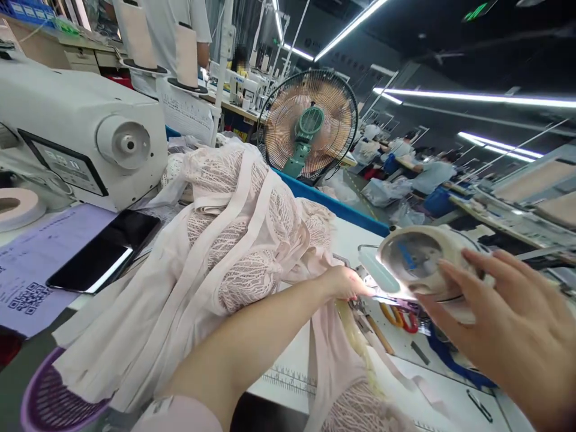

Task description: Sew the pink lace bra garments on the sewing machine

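My left hand (345,282) reaches to the brightly lit working area of a cream sewing machine (450,258). Its fingers are pressed together, and what lies between them is hidden. From just below it, a pale pink lace bra (344,348) hangs toward the front edge. My right hand (508,306) is slightly blurred, with fingers apart and curved, fingertips at the machine's rounded cream housing. Left of my forearm lies a large heap of pale pink lace bras (243,234) with long straps, spilling over a purple basket (58,396).
Orange- and red-handled scissors (400,317) lie beneath the machine. A black phone (105,249) rests on purple paper (36,270) at left, near another sewing machine (81,126). A large fan (310,123) stands behind the heap. People work farther back.
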Action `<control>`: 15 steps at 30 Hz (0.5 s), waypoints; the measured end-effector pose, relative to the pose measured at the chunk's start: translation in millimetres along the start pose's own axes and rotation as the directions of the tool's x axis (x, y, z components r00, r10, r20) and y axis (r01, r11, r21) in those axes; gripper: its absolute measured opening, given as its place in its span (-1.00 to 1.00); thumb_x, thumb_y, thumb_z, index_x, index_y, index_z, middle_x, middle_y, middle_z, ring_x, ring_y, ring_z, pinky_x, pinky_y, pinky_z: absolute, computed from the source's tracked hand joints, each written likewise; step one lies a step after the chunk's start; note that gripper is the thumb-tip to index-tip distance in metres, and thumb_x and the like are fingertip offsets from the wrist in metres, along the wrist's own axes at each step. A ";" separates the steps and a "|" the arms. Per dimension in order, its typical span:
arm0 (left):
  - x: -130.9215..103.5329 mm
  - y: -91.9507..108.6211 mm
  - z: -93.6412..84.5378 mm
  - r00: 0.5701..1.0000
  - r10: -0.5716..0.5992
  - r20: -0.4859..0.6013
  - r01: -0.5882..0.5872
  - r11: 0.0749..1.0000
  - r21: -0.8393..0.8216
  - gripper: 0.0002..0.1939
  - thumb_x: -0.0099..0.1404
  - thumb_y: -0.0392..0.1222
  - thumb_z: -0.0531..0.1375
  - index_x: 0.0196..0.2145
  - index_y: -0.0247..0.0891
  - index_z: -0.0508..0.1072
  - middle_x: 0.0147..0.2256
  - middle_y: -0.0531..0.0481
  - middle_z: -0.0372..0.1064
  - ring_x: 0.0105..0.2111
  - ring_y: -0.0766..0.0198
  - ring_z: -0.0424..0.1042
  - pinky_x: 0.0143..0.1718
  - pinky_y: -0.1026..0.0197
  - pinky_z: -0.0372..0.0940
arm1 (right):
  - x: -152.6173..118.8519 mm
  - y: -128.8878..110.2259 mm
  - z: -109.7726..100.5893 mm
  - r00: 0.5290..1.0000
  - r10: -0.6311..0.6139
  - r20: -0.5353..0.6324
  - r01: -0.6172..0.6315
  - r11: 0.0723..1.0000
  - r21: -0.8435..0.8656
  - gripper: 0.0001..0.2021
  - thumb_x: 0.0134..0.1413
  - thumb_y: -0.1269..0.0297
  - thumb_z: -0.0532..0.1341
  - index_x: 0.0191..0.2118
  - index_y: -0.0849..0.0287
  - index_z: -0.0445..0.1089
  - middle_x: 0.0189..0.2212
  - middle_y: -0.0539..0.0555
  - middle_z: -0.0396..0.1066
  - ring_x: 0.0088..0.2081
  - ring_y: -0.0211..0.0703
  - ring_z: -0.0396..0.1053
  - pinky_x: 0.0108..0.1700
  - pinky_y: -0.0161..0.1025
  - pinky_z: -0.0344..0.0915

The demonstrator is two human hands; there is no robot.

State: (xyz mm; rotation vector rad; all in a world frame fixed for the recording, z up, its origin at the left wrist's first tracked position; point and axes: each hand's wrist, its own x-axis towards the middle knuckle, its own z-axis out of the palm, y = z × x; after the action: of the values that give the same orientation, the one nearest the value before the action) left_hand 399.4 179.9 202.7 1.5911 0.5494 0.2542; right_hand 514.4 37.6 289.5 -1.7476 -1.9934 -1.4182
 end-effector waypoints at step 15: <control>17.9 -10.4 -2.4 0.983 0.049 -0.177 -0.088 0.972 -0.219 -0.82 0.04 -0.27 0.22 -0.62 -0.28 0.28 -0.63 0.15 0.14 -0.56 0.41 0.16 -0.47 0.35 0.12 | 15.1 70.1 15.4 0.997 0.081 0.008 -0.081 0.989 0.123 -0.50 0.13 -0.03 0.13 0.09 0.18 0.27 -0.02 0.30 0.36 0.07 0.18 0.29 0.08 0.03 0.24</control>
State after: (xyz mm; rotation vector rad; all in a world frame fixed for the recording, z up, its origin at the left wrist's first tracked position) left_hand 411.6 190.9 189.9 1.3754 0.5767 0.4924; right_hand 574.9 50.9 328.8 -1.7569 -1.9424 -1.2410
